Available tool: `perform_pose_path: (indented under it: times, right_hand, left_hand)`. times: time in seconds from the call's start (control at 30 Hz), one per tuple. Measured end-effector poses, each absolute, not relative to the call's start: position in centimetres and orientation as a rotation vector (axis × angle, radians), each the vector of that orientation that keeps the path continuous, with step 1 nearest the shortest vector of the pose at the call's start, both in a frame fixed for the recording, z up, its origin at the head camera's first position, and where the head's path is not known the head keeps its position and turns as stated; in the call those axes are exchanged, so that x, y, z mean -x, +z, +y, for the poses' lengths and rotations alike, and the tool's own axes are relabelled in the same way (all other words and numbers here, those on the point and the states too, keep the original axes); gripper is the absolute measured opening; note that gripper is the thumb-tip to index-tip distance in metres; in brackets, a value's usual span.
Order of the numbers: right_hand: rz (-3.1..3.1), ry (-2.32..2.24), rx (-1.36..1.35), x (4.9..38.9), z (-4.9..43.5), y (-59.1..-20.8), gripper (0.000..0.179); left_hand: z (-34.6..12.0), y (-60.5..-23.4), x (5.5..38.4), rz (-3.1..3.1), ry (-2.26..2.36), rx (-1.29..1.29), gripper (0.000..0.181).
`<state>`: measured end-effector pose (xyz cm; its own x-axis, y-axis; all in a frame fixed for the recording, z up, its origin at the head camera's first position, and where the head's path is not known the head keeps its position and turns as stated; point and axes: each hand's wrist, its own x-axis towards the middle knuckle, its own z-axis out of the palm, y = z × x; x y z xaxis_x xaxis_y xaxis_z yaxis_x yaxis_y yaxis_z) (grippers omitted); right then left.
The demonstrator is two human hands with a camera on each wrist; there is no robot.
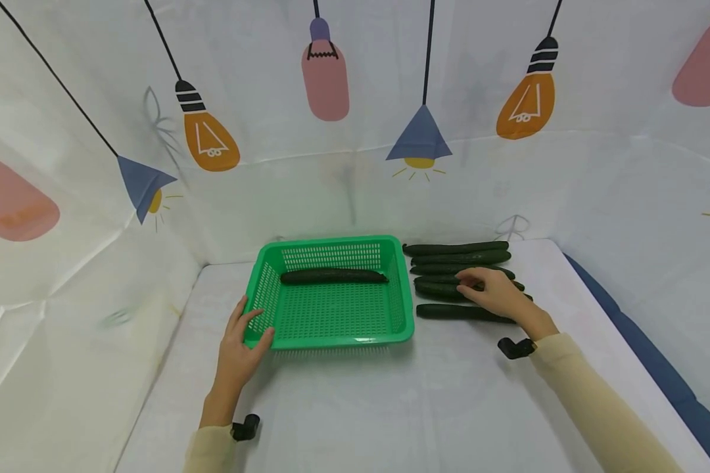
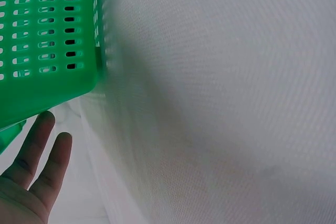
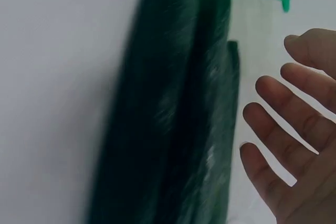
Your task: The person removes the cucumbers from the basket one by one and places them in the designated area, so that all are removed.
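A green plastic basket (image 1: 331, 343) with slotted walls stands on the white table, and one dark green cucumber (image 1: 334, 276) lies inside near its far side. My left hand (image 1: 236, 348) is at the basket's near left corner, thumb and fingers spread along the rim. In the left wrist view, two fingers (image 2: 35, 148) extend beside the basket wall; the rest of that hand is out of frame. Over the row of cucumbers (image 1: 458, 312) right of the basket hovers my right hand (image 1: 494, 290). The right wrist view shows its fingers spread apart, holding nothing, beside blurred cucumbers (image 3: 152, 103).
Several cucumbers lie side by side, roughly parallel, close to the basket's right wall. A white sheet (image 1: 343, 190) printed with lamps and bulbs hangs behind the table (image 1: 355, 407). Dark blue fabric (image 1: 645, 355) shows past the table's right edge.
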<state>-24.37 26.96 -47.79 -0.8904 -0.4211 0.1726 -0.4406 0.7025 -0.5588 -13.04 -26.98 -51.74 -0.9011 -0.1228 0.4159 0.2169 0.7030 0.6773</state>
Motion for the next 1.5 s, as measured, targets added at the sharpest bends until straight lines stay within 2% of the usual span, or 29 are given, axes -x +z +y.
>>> perform_pose_path:
  times: [1.0, 1.5]
  right_hand:
    - [-2.777, 1.221, -1.033, 27.7, 12.9, -41.1, 0.053]
    - [-2.860, 1.352, -1.103, 29.3, 5.5, -42.3, 0.061]
  left_hand:
    - [-27.0, -51.9, 13.1, -2.492, -1.066, 0.050, 0.049]
    - [-27.0, -51.9, 13.2, -2.496, -1.067, 0.046, 0.049]
